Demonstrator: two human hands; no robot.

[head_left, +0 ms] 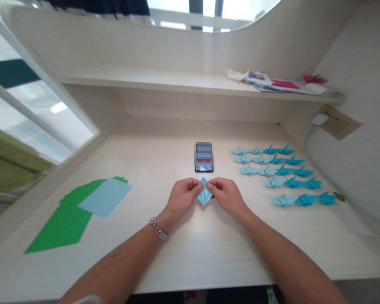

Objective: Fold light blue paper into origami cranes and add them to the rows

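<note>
A small light-blue piece of folded origami paper [204,196], diamond-shaped with creases, is held just above or on the desk in front of me. My left hand [185,194] pinches its left side between thumb and fingers. On the opposite side, my right hand [224,192] grips the paper the same way, thumb on top. Both thumbs press near the upper half of the diamond. Some fingertips are hidden behind the paper. Just beyond my hands lies a smartphone [204,168] with a lit, blurred screen.
Rows of blue folded paper cranes [283,171] stand at the right. Fanned green paper sheets [63,223] lie at the left, a light-blue sheet [105,197] on top. A shelf [164,80] holding papers runs across the back. A white cable [323,169] hangs from the wall socket [340,122].
</note>
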